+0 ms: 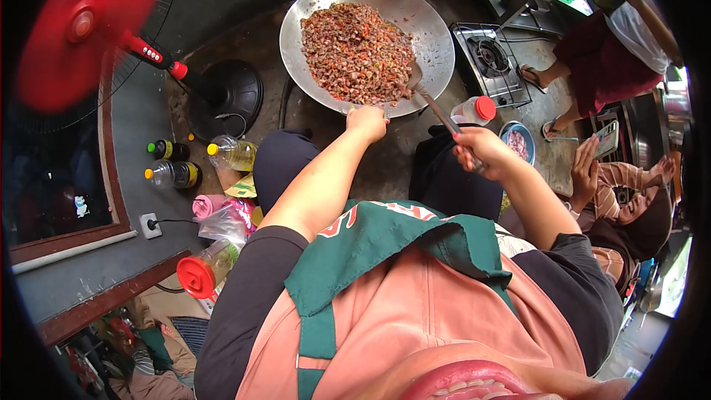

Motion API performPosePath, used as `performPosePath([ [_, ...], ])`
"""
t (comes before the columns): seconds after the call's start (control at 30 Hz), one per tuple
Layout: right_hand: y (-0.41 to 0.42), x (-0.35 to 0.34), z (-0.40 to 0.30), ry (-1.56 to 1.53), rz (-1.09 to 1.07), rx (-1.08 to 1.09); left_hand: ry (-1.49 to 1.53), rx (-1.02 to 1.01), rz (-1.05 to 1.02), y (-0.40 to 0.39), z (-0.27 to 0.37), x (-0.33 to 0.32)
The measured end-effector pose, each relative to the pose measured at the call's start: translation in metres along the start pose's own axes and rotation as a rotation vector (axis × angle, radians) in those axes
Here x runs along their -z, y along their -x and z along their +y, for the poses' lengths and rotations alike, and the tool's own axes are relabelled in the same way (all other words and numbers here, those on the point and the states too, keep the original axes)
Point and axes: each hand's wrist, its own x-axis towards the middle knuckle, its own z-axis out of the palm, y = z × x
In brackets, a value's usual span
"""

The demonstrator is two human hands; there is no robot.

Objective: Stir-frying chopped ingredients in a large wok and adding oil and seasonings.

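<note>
A large metal wok point(430, 22) stands before me with a heap of chopped meat mixed with red and green chili pieces point(355, 50), gathered mostly on its left side. My left hand point(367, 122) is closed at the wok's near rim, apparently around the near handle, which the fingers hide. In my right hand point(482, 150) is the long handle of a metal spatula point(439, 108). The spatula's blade lies inside the wok at the right edge of the heap, partly against the meat.
A red fan point(83, 25) spins at the left, its black base point(228, 97) on the floor. Bottles point(236, 153) and bags stand beside my left knee. A gas stove point(489, 55), a red-lidded jar point(475, 109) and a blue basin point(506, 130) of meat are rightward. Two people are nearby, one holding a phone point(607, 139).
</note>
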Motion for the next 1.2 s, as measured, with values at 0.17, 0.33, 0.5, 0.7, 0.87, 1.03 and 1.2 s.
performPosePath([
  [0.17,-0.096,-0.004,-0.033,-0.581,-0.25,-0.127,0.017,0.0,-0.014,0.004,-0.001,0.002],
  [0.33,-0.157,-0.016,-0.056,-0.304,-0.138,0.206,0.013,0.009,-0.077,0.003,0.003,0.007],
  [0.5,-0.123,-0.055,-0.028,0.606,0.175,0.48,-0.001,0.018,-0.061,-0.002,-0.007,0.004],
  [0.7,-0.026,-0.011,0.013,1.023,0.376,0.865,0.001,-0.033,0.018,-0.004,-0.006,0.004],
  [0.87,0.024,0.013,0.008,0.569,0.28,0.367,-0.011,-0.013,0.03,0.007,-0.016,0.004],
  [1.03,-0.078,0.069,-0.021,-0.251,-0.029,0.1,0.014,0.0,-0.038,0.007,-0.007,0.009],
  [1.2,-0.166,0.016,-0.072,-0.198,-0.128,0.26,0.02,-0.032,-0.026,0.004,-0.008,0.009],
])
